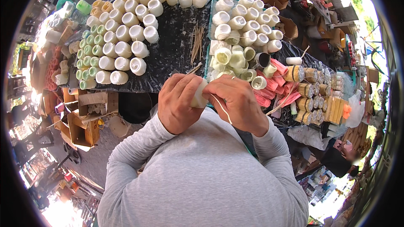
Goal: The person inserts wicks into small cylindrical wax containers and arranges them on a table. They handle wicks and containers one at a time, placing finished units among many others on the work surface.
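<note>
The left hand (179, 101) clasps a pale waxy cylinder (199, 97) just before the black plastic-covered table (174, 46); the right hand (235, 101) pinches a thin cream cord (223, 109) beside the cylinder. Farther, slender tan sticks (197, 44) lie on the table, rounded white waxy pieces (123, 49) toward its left.

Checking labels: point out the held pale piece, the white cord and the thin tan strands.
Held pale piece (199, 96), head view: exposed side.
White cord (221, 106), head view: hanging length.
Tan strands (196, 45), head view: pile's middle.
</note>
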Demonstrator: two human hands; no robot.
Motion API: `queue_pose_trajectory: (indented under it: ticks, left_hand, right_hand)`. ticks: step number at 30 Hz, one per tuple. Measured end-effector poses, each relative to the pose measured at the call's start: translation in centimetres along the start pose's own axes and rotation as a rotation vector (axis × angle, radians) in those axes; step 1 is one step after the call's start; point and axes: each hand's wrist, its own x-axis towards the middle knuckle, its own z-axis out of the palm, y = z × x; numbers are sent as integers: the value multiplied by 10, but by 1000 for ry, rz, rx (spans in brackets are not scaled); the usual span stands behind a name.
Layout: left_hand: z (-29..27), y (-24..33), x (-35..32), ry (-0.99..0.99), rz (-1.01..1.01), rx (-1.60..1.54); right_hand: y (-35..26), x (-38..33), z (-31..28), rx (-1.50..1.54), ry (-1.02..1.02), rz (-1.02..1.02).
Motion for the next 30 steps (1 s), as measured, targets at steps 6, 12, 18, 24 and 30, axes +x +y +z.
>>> queue_pose_trajectory:
  ticks: [6,12,18,24,30]
  left_hand:
    - [1,-4,-2,67,-57,-87]
    - [14,-29,0,172,-1055,-1216]
    - [31,-71,-9,181,-1182,-1802]
    - [42,-71,-10,204,-971,-1871]
    - [38,-62,-9,218,-1000,-1873]
  right_hand:
    - [3,-3,-4,71,56,110]
    - [21,0,13,312,326,298]
    - [20,18,36,-18,383,-45]
    - [16,33,51,-183,298,-81]
    - [33,45,65,-179,255,-19]
